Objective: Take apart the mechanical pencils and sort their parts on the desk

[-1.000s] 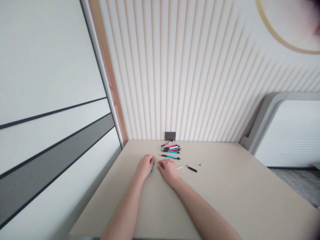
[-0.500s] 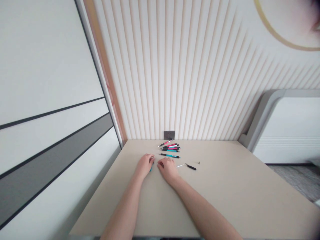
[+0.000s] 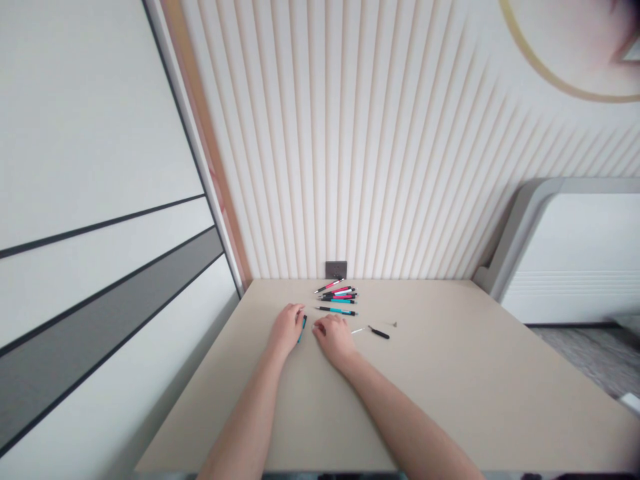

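On the table (image 3: 430,400), my left hand (image 3: 286,329) rests with its fingers drawn together and the fingertips pointing forward and right. Whatever they pinch is too small to name. A blue and black pen barrel (image 3: 302,329) lies along the right side of that hand, partly covered by it. My right hand (image 3: 334,337) is a short gap to the right, fingers curled inward and closed. A tiny pale bit shows at its fingertips, but I cannot make out what it is. Just beyond both hands lies a blue and black pen (image 3: 337,311).
Several red, black and blue pens (image 3: 340,293) lie in a loose pile near the wall socket (image 3: 336,269). Right of my right hand are a thin white rod (image 3: 359,331), a black-handled tool (image 3: 380,333) and a small metallic piece (image 3: 395,325). A white cabinet (image 3: 100,373) borders the left.
My left fingers have straightened and lifted slightly forward, uncovering more of the blue and black barrel. My right hand has stayed nearly in place, still curled. The view has shifted slightly.
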Tool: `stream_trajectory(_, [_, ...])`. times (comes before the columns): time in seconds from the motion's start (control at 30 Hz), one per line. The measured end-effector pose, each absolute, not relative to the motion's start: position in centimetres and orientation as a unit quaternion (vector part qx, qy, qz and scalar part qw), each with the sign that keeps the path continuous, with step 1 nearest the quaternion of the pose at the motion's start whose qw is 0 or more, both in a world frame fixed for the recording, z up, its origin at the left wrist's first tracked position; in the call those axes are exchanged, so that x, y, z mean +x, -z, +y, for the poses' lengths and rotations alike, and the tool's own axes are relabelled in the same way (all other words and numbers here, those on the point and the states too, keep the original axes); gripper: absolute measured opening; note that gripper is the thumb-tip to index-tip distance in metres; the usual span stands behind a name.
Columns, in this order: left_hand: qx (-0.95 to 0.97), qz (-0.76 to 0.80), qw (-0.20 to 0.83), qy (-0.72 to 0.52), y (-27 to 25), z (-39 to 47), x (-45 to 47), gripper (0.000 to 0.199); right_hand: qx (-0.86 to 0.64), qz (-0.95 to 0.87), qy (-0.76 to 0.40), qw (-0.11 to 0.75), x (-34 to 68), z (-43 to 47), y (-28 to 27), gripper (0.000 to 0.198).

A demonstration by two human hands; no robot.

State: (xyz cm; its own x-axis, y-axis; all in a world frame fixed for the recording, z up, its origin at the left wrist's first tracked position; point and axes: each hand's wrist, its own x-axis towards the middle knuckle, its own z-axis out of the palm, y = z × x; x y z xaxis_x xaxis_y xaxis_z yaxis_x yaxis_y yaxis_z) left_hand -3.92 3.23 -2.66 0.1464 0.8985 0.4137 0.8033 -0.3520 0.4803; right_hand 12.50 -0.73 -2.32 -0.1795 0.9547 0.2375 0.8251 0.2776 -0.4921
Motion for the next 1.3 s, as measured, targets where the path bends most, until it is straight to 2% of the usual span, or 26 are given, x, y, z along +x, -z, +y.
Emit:
stream_trajectory(0.2, [0.800, 0.485, 0.049, -0.349, 0.6, 1.4, -1.9, 0.027, -0.583, -0.770, -0.078, 0.248, 15.2, -1.2, 1.0, 0.020])
stream_trajectory(0.33, [0.876, 0.399, 0.058, -0.266, -0.1, -0.7, 1.3, 0.026, -0.604, -0.763, -0.022, 0.228, 20.2, -2.1, 0.2, 0.022])
stream_trajectory(0.47, [0.909, 0.361, 0.063, -0.201, 0.5, -2.3, 4.2, 0.028, -0.634, -0.744, -0.012, 0.212, 24.7, -3.4, 1.1, 0.023])
stream_trajectory(0.73, [0.896, 0.401, 0.079, -0.175, 1.9, -2.9, 5.5, 0.032, -0.655, -0.720, -0.054, 0.225, 25.7, -3.6, 3.0, 0.022])
stream_trajectory(0.93, [0.881, 0.403, 0.147, -0.202, 2.4, -2.8, 5.7, 0.032, -0.642, -0.722, -0.088, 0.243, 25.8, -3.1, 3.1, 0.023])
stream_trajectory(1.1, [0.866, 0.399, 0.200, -0.227, 2.4, -2.8, 6.0, 0.025, -0.648, -0.716, -0.091, 0.245, 25.5, -3.0, 2.9, 0.025])
stream_trajectory(1.3, [0.871, 0.381, 0.212, -0.228, 2.3, -2.8, 5.8, 0.018, -0.653, -0.706, -0.131, 0.239, 24.8, -3.2, 2.3, 0.027])
